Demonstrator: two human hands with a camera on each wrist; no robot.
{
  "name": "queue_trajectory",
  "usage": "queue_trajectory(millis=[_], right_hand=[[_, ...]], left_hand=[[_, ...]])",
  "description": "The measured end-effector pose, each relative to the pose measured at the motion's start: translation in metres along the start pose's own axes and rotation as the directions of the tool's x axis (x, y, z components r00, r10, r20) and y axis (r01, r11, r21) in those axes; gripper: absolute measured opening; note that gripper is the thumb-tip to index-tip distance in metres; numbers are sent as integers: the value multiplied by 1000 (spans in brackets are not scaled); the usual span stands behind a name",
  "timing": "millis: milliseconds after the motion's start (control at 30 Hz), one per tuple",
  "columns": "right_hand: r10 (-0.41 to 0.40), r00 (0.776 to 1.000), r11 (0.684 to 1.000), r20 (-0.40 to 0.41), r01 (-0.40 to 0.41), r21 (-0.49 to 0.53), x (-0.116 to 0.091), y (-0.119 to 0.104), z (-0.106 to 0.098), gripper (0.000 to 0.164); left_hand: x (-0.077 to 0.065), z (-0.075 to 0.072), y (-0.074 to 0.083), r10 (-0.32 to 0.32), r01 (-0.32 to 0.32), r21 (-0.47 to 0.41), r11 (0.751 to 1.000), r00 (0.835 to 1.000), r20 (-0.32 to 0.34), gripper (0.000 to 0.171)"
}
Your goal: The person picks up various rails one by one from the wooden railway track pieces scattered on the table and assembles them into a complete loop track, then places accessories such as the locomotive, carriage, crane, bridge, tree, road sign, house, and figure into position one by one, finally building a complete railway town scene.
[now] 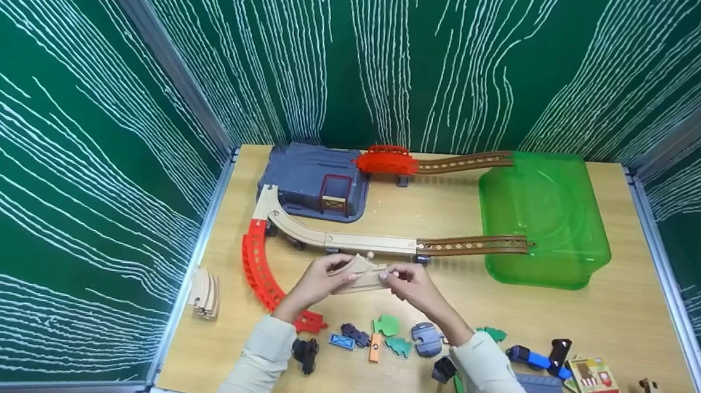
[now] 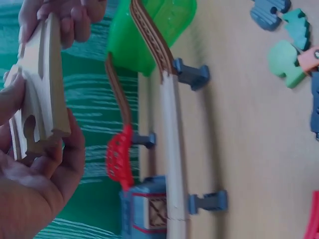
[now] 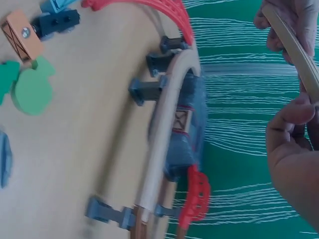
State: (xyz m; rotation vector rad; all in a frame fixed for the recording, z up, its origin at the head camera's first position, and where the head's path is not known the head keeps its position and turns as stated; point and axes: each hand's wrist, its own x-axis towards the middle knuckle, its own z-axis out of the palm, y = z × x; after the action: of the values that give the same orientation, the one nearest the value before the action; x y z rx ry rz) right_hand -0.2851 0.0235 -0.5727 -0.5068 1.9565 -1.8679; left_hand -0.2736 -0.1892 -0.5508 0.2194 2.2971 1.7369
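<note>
Both hands hold one pale wooden switch track piece in the air, in front of the raised straight track. My left hand grips its left end, thumb on top and fingers beneath. At the other end, the right hand pinches it between thumb and fingers. In the left wrist view, the piece shows its forked grooves and a round socket at the near end. The right wrist view shows the same piece edge-on, partly cut off by the frame.
Behind the hands, track runs from a grey tunnel to an upturned green bin. A red curved track descends at left, near stacked curved tracks. Train cars, trees and a blue engine lie along the front.
</note>
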Motion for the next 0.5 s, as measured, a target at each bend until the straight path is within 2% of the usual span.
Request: queue_trajectory(millis=[100,233,400,500], right_hand=[[52,997,999,58,-52,-6,5,11,7,18],[128,987,992,95,-127,-18,11,31,19,21],[219,970,972,105,-226,58,15,76,32,24],[269,960,960,81,-274,55,17,102,39,24]], left_hand=[[4,-9,-15,-48,48,-28,998,999,17,34],[5,-17,-38,-101,101,-37,994,995,0,36],[-3,-22,-71,-158,154,-97,983,986,-44,39],[-10,-20,-88,-196,183,-142,973,977,-84,37]])
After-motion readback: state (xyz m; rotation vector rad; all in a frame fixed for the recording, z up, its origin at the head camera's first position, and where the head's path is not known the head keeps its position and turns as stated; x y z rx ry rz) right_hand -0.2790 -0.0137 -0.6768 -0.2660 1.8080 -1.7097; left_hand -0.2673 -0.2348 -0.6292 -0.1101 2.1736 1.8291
